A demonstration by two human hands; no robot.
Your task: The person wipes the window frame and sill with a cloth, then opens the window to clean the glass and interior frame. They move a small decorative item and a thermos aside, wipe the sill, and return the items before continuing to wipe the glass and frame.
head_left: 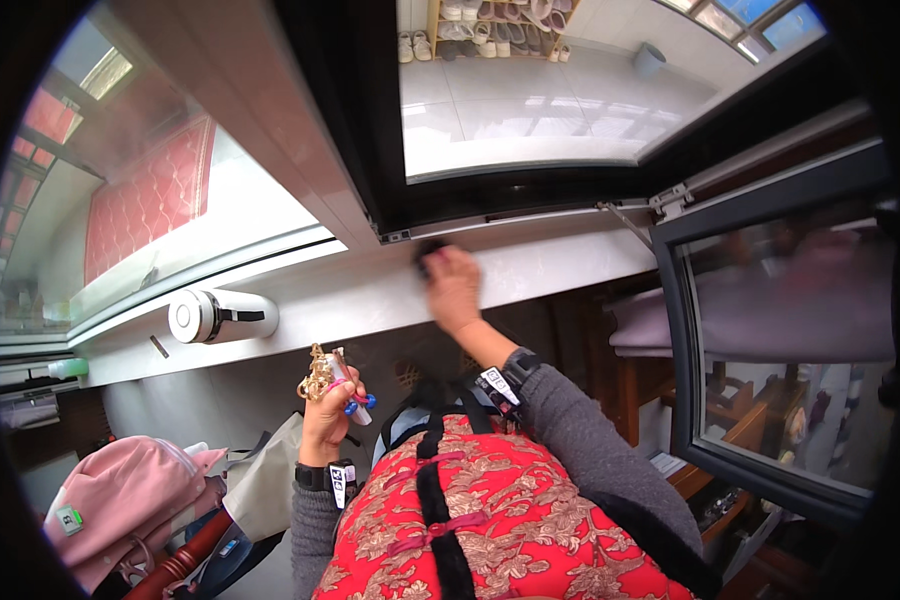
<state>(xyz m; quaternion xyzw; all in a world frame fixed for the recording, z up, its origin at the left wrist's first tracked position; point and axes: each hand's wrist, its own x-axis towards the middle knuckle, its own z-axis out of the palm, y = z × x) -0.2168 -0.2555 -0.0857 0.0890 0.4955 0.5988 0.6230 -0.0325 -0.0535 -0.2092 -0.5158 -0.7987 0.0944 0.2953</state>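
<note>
My left hand [328,421] is closed around a bunch of small items in front of the windowsill. Among them are a gold-coloured metal hair claw clip [316,376], a pale flat piece [361,415] and a pink band with blue beads [352,407]. Over the white windowsill [360,289], my right hand [454,289] grips a small dark object [429,255] close to the window frame. Motion blurs that object, so its kind is unclear. A white vacuum flask [244,316] with a black strap lies or stands on the sill, left of both hands.
An open window sash [667,337] swings inward on the right. Farther left on the sill sit a small dark strip [159,346] and a green-tinted container [67,368]. A pink bag [131,495] and a cream bag [266,480] are at lower left. Wooden furniture [630,397] stands right.
</note>
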